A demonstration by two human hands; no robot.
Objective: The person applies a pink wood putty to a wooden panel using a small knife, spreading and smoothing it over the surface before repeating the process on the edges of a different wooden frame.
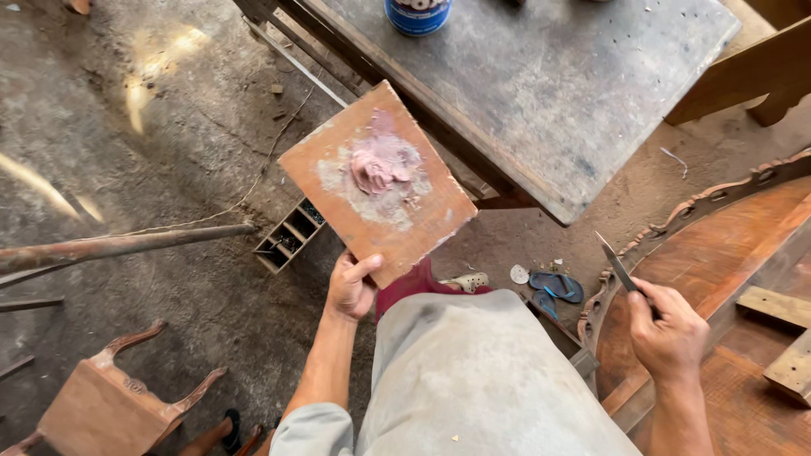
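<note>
My left hand (351,285) grips the near corner of a square wooden board (325,173), held up flat. A lump of pink putty (378,166) sits on a smeared patch near the board's middle. My right hand (667,333) is closed around a thin putty knife (615,260), its blade pointing up and to the left. The knife hangs just above the carved scalloped edge of a reddish wooden furniture piece (710,253) at the right. My grey-trousered knee (481,371) lies between the two hands.
A worn grey workbench (557,93) stands ahead, with a blue tin (417,14) on it. A small compartment box (287,238) and blue sandals (557,287) lie on the dirt floor. A wooden chair part (101,405) sits bottom left; a long pole (127,245) crosses the left.
</note>
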